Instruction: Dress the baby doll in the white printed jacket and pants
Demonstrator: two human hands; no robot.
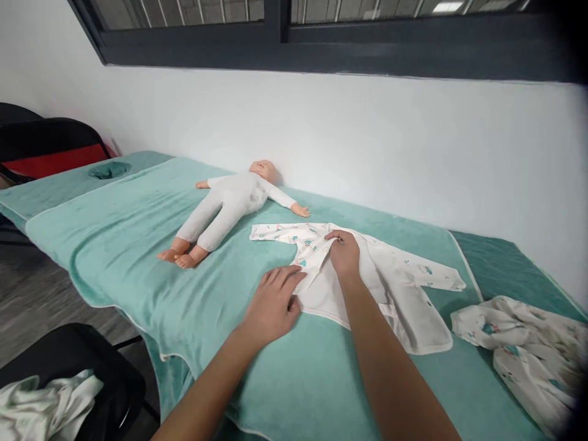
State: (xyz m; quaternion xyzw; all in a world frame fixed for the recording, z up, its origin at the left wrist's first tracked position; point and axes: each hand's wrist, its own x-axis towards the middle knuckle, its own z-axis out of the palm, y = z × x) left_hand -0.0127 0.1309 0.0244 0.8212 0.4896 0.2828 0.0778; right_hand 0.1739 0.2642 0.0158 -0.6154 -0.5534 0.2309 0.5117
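Note:
A white baby shirt (316, 248) with small green and pink prints lies spread on the teal bed cover, its right front panel folded open to the plain inside. My right hand (344, 252) is closed over the middle of the shirt, thumb and fingers pinching the edge of the left front panel. Fingers stretched out, my left hand (275, 300) rests flat at the shirt's lower left side, touching its edge. Beyond the shirt's left sleeve, a baby doll (234, 199) in a white body suit lies on its back, head toward the wall.
The teal cover (138, 233) drapes over a bed along the white wall, under a dark window frame (206, 52). Crumpled printed baby clothes (528, 343) lie at the right. A black chair (92, 361) at lower left bears more cloth (50, 404). Chairs stand at far left.

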